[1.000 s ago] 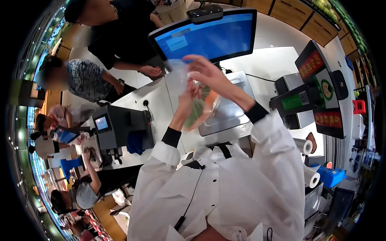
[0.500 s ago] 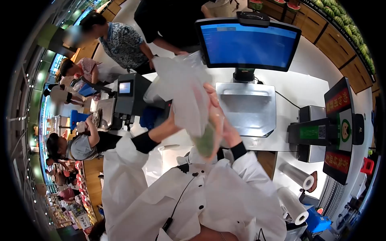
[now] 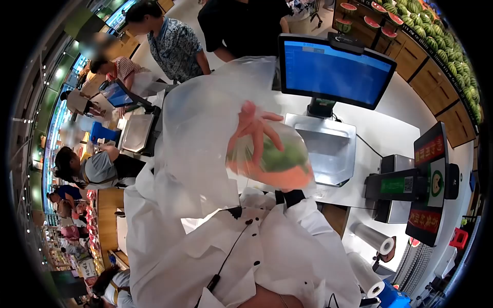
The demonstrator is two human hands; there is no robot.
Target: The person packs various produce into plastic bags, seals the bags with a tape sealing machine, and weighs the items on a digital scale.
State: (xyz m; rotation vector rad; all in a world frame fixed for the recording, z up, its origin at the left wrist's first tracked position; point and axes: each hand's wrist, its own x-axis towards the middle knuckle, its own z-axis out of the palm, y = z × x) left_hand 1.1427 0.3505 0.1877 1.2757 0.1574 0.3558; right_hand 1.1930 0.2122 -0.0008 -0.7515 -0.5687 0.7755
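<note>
A large translucent plastic bag (image 3: 192, 118) billows across the middle in front of my chest. What looks like my left hand (image 3: 254, 131) pinches its film near the top, with the other fingers spread over bagged green produce (image 3: 280, 154); its forearm is hidden by the bag. My right hand (image 3: 277, 177), blurred behind the film, cups the produce from below, its fingers partly hidden. The black cuff of my right sleeve shows just beneath. Which layers of film lie between the hands is unclear.
A blue-screened monitor (image 3: 334, 69) stands behind a metal scale plate (image 3: 328, 149). To the right are a payment display (image 3: 434, 177) and plastic film rolls (image 3: 372, 238). People stand beyond the counter, including a person in a patterned shirt (image 3: 177, 49). Watermelons (image 3: 441, 43) fill a shelf.
The crumpled bag has spread out wide to the left. The green produce has moved up and right, and the hands now show through or against the film. The camera view has shifted slightly.
</note>
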